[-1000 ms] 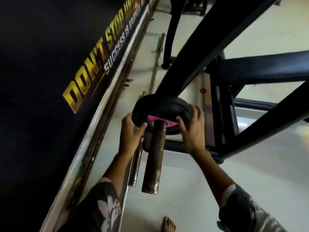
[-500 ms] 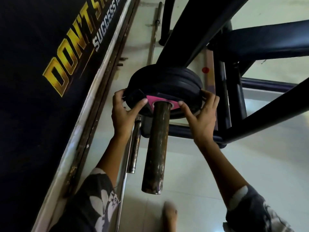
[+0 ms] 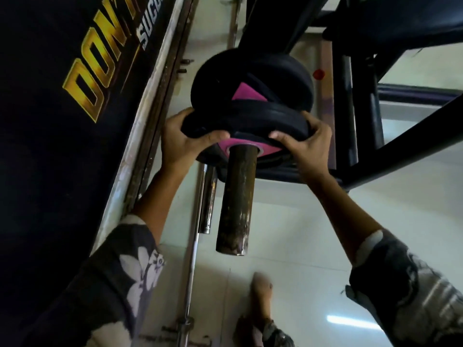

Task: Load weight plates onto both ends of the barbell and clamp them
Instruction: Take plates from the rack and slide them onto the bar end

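Observation:
The rusty brown barbell sleeve (image 3: 238, 196) points toward me at frame centre. A black rubber weight plate (image 3: 250, 118) with a pink centre label sits on the sleeve, tilted, a gap open between it and a second black plate (image 3: 270, 73) with a pink label farther up the bar. My left hand (image 3: 180, 144) grips the near plate's left rim. My right hand (image 3: 305, 144) grips its right rim. Both thumbs press on the plate's face near the pink label. No clamp is visible.
A black banner wall (image 3: 50, 121) with yellow lettering runs along the left. Spare bars (image 3: 208, 196) lie on the pale floor beside it. The black bench frame (image 3: 413, 146) stands to the right. My bare foot (image 3: 260, 294) is below the sleeve end.
The near plate has come toward me along the sleeve, away from the plate behind it, and now tilts. Both hands moved with it, still on its rim.

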The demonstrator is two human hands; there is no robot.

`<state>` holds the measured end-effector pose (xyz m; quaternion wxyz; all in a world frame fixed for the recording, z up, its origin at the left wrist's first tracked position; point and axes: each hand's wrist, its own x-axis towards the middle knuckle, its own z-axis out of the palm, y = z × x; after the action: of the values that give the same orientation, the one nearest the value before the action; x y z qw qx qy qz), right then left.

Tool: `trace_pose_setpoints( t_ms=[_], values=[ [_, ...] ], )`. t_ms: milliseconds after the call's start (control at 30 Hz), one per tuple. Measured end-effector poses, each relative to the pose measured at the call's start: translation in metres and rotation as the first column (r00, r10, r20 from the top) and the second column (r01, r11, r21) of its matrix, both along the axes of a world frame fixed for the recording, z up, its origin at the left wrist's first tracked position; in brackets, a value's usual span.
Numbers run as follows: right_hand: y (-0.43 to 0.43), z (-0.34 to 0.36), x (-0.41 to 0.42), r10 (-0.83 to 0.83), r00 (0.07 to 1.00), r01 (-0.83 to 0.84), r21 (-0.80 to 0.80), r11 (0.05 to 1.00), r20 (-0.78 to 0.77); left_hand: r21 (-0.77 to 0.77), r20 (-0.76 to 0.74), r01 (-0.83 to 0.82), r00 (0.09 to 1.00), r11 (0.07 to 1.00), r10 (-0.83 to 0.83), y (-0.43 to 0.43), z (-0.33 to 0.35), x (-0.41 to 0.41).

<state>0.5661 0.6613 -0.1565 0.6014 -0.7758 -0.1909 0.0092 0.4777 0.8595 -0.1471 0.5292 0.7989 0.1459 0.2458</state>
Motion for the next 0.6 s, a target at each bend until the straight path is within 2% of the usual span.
trace_pose_setpoints(
  t_ms=[100, 200, 300, 433, 600],
  values=[
    [-0.001, -0.011, -0.016, -0.077, 0.997, 0.075, 0.088, 0.993, 0.012, -0.001, 0.129, -0.074, 0.989, 0.997, 0.073, -0.005, -0.011, -0.005],
    [-0.009, -0.012, -0.048, -0.112, 0.994, 0.113, 0.108, 0.988, -0.019, -0.008, 0.182, -0.128, 0.975, 0.992, 0.127, -0.018, -0.018, -0.031],
    [-0.026, -0.017, -0.096, -0.141, 0.989, 0.144, 0.061, 0.988, -0.046, -0.029, 0.158, -0.162, 0.974, 0.986, 0.164, -0.036, -0.023, -0.082],
    [-0.051, -0.012, -0.177, -0.211, 0.961, 0.218, 0.021, 0.976, -0.181, 0.011, 0.112, -0.174, 0.979, 0.985, 0.172, -0.063, -0.020, -0.162],
    [-0.097, 0.033, -0.264, -0.106, 0.966, 0.111, 0.007, 0.994, -0.236, -0.010, 0.016, -0.198, 0.980, 0.980, 0.198, -0.110, 0.023, -0.254]
  ],
)
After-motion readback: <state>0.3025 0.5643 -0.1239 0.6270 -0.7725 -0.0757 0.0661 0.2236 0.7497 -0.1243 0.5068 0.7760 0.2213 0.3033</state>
